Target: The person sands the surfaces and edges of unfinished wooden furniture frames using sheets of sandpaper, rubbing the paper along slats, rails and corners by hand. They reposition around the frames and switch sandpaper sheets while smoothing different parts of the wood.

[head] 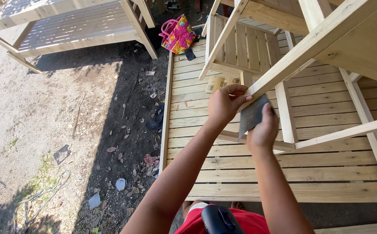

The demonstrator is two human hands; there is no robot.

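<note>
Landmark: the slanted pale wooden rail [284, 65] of an unfinished wooden frame, which ran from upper right down toward the hands.
Left hand: the left hand [224, 104] gripped the lower end of the rail, its fingers [236, 92] curled closed over the rail's upper edge.
Right hand: the right hand [263, 130] lay just below the rail's end, its fingers closed on a dark grey rectangular sheet of sandpaper [252, 114].
Sandpaper: the sheet was pressed flat against the underside of the rail's end, between the two hands and touching the wood.
Risk, slip: judged likely, the sheet could slide off the narrow rail end if pushed at a slant, and knuckles would meet the raw edge.
Risk, splinter: the left fingers sat right beside the abrasive; a long stroke could scrape them, or the unsanded wood could shed a splinter.
Risk, shift: the frame appeared steadied by one hand only, so hard pressure might rock it.
Beneath the rail: a slatted pale wooden platform [240, 173] lay under the frame.
Behind the rail: a pink patterned fabric bag [177, 34] sat at the platform's far corner, well apart.
Left of the rail: bare earth [45, 108] with dry leaves, and another slatted wooden frame [67, 26] beyond.
Obstruction: a lower crosspiece [349, 130] of the frame ran just under the right hand, narrowing the room for a stroke.
</note>
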